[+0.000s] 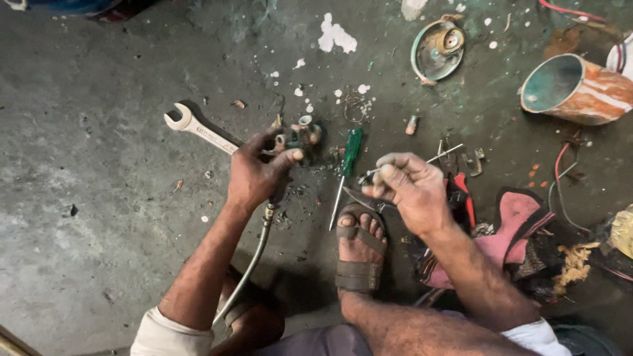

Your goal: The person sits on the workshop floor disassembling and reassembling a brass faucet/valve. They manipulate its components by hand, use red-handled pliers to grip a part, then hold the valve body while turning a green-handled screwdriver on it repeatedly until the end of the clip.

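Head view: concrete floor [99, 250], stained and paint-flecked. Can [577, 88] lies on its side far right; round cap [438, 47] left of it. Spanner [198, 129] far left, partly under left hand [254, 178], which grips a fitting [300, 135] with hose [247, 270] trailing near. Right hand [412, 188] pinches a thin rod [443, 155]. Screwdriver [346, 168] lies between the hands, above sandalled foot [359, 247]
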The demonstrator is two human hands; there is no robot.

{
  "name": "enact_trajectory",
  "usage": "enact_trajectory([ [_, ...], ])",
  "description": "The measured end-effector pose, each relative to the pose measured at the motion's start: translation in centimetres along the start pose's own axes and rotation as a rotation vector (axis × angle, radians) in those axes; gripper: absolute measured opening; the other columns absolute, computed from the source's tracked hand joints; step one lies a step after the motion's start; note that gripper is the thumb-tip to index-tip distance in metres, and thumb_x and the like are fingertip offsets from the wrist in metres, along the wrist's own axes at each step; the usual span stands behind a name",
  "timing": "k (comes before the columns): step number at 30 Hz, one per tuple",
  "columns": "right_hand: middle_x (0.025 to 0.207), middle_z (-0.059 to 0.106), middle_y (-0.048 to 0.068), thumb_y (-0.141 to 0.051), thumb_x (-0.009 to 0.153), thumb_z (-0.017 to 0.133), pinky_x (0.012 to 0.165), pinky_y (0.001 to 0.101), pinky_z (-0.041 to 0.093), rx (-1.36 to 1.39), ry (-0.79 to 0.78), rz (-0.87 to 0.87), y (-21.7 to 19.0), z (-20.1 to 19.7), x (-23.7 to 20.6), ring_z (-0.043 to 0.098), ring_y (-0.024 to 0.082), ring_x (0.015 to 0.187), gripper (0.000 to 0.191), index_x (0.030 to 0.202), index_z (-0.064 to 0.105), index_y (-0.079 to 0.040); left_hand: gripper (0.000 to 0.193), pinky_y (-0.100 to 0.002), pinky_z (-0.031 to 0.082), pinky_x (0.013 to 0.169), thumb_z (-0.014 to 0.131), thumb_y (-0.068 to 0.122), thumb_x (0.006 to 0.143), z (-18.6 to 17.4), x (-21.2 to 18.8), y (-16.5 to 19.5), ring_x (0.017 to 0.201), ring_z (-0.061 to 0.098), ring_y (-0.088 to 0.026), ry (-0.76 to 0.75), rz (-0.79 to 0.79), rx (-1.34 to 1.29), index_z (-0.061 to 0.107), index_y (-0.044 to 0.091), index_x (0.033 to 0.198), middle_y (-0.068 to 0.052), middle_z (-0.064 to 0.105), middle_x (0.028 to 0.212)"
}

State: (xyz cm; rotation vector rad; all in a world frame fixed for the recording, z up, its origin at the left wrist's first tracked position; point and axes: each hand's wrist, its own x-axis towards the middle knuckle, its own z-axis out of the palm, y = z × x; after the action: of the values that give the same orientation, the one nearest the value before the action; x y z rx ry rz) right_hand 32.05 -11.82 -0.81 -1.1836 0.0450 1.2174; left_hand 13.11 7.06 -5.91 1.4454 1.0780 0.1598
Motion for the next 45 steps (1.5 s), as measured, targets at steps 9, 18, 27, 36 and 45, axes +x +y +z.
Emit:
enact_trajectory([
  [9, 0.086, 0.071, 0.004, -0.016, 0.099, 0.068, 0.067, 0.0253, 0.056, -0.382, -0.037, -0.108, 3.3, -0.4, -3.2, 0.066, 0.009, 0.074, 0.02, 0.11, 0.068, 0.001, 0.046, -0.038, 0.058, 0.078, 0.082, 0.017, 0.088, 4.4, -10.6, 6.1, 0.093, 0.069, -0.027, -0.066, 0.528, 0.061, 0.06, -0.003, 0.123, -0.016, 0.067, 0.107],
  [18, 0.087, 0.071, 0.003, -0.01, 0.101, 0.066, 0.065, 0.0247, 0.056, -0.731, -0.186, -0.384, 3.4, -0.5, -4.1, 0.067, 0.009, 0.073, 0.009, 0.103, 0.067, -0.002, 0.011, -0.034, 0.052, 0.066, 0.066, 0.014, 0.1, 6.1, -10.6, 2.1, 0.073, 0.064, -0.021, -0.058, 0.309, 0.067, 0.069, 0.003, 0.102, -0.01, 0.065, 0.082],
  [27, 0.1, 0.071, 0.004, -0.011, 0.094, 0.067, 0.079, 0.0271, 0.058, -0.422, -0.241, 0.033, 3.7, -2.7, -4.6, 0.068, 0.01, 0.09, 0.029, 0.121, 0.062, -0.002, 0.027, -0.033, 0.051, 0.062, 0.058, 0.023, 0.107, 7.9, -12.0, 0.4, 0.069, 0.058, -0.012, -0.036, 0.062, -0.128, 0.063, 0.002, 0.091, -0.006, 0.064, 0.075],
  [36, 0.09, 0.072, 0.007, -0.012, 0.104, 0.065, 0.066, 0.0246, 0.059, -0.57, -0.227, -0.07, 5.0, -2.0, -4.2, 0.068, 0.01, 0.074, 0.016, 0.109, 0.069, 0.002, 0.017, -0.032, 0.05, 0.058, 0.062, 0.013, 0.104, 8.2, -11.5, 1.9, 0.064, 0.061, -0.017, 0.073, 0.151, -0.052, 0.064, 0.001, 0.092, -0.008, 0.065, 0.076],
  [45, 0.102, 0.07, 0.008, -0.002, 0.099, 0.059, 0.08, 0.0272, 0.058, -0.331, -0.287, 0.075, 3.1, -1.8, -4.0, 0.067, 0.012, 0.088, 0.024, 0.122, 0.064, 0.002, 0.016, -0.031, 0.049, 0.06, 0.061, 0.011, 0.106, 8.1, -11.4, 2.3, 0.068, 0.061, -0.016, 0.098, 0.258, -0.063, 0.061, 0.0, 0.093, -0.009, 0.064, 0.082],
])
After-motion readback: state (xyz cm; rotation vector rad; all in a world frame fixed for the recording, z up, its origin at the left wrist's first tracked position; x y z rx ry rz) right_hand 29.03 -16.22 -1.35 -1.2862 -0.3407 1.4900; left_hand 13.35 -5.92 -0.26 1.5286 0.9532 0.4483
